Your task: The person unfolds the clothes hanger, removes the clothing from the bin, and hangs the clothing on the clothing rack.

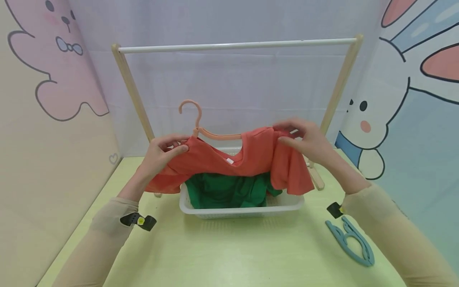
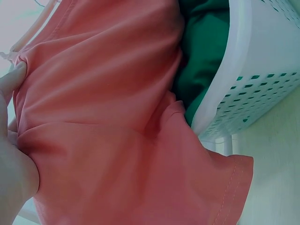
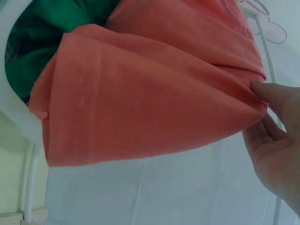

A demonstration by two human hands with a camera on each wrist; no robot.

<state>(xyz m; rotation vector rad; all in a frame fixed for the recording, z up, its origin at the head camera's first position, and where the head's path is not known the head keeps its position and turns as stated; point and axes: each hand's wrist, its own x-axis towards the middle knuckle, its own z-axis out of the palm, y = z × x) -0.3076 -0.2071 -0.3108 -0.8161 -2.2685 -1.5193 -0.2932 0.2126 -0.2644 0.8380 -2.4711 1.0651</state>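
An orange-red T-shirt hangs between both hands above a white basket, with a peach-coloured hanger inside its neckline. The hanger's hook stands up at the left of the neck opening. Thumb and fingers of the left hand pinch the shirt at its left shoulder. At the right shoulder the right hand pinches the cloth, and the sleeve drapes below it. In the right wrist view the thumb of the right hand presses on the fabric's edge. Green cloth lies in the basket, partly hidden by the shirt.
Behind the basket stands a clothes rack with a white rail and wooden legs. A folded blue-grey hanger lies on the table near the right forearm. Walls with cartoon drawings border both sides.
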